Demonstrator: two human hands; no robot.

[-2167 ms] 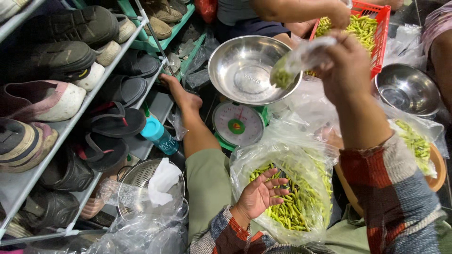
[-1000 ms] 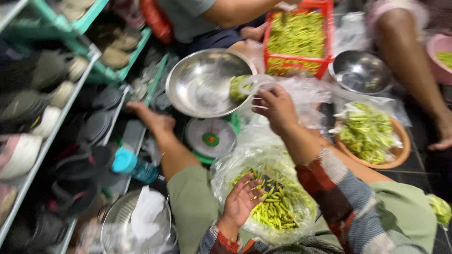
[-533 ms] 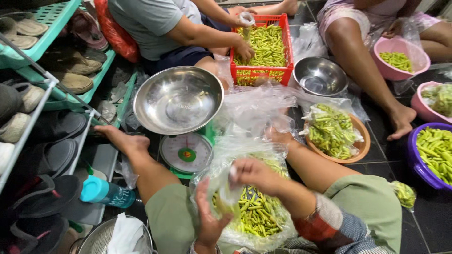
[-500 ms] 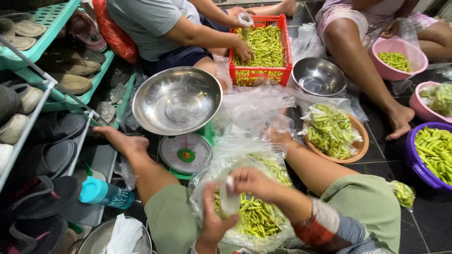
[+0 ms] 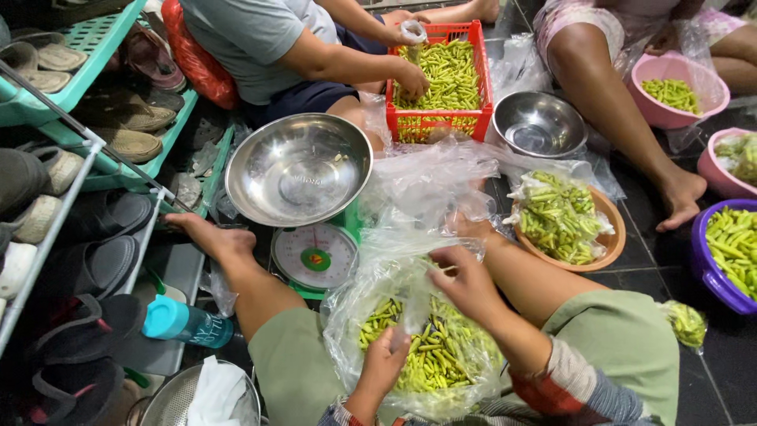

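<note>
I sit on the floor with a large clear plastic bag of green chillies between my legs. A small clear plastic bag hangs over it, held between both hands. My right hand pinches its top end. My left hand grips its lower end, down against the chillies. Just beyond the big bag stands a green dial scale carrying an empty steel bowl.
A shoe rack lines the left, with a blue-capped bottle and a metal colander beside my leg. Across sit other people with a red crate, a steel bowl, a brown bowl, a pink basin and a purple basin, most of them holding chillies.
My right hand came down from the scale bowl with the small bag to the large bag. My left hand rose from the chillies and took the small bag's lower end.
</note>
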